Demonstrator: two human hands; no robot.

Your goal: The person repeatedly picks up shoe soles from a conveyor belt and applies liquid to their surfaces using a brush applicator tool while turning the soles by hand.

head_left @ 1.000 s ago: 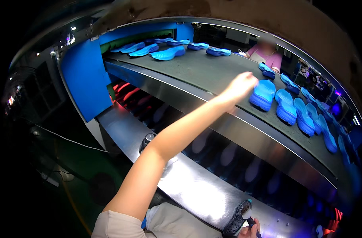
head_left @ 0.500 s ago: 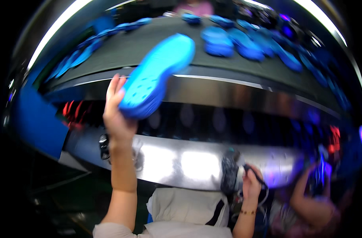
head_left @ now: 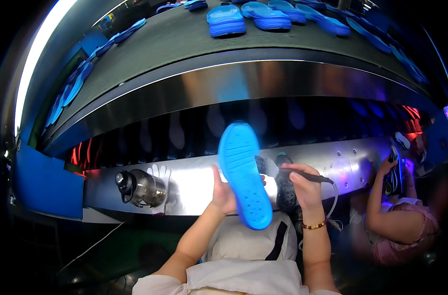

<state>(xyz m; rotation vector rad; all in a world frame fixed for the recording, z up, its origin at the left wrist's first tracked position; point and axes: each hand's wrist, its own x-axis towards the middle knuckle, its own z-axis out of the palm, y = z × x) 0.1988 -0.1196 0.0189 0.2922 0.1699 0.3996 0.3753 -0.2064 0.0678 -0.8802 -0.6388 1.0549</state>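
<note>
My left hand (head_left: 225, 196) grips a bright blue shoe sole (head_left: 246, 177), its fingers partly hidden behind it. The sole stands nearly upright over the steel ledge, with grooves across its upper part and small holes near its lower end. Beside it, my right hand (head_left: 307, 191) is closed around a dark pen-shaped tool (head_left: 306, 173) with a pale cord running down past the wrist. The tool's tip points left toward the sole; whether they touch I cannot tell. A dark, dotted object (head_left: 286, 191) lies on the ledge between sole and right hand.
Beyond the steel ledge (head_left: 194, 174), a dark green belt (head_left: 170, 56) carries several blue soles (head_left: 226, 22). A smoky bottle (head_left: 149, 189) with a black lid and a white glove (head_left: 161, 173) sit at left. A co-worker (head_left: 398, 221) works at right.
My left hand has brought the blue sole down from above the belt's edge to over the ledge, near my right hand. The view has tilted downward. My right hand still holds the tool.
</note>
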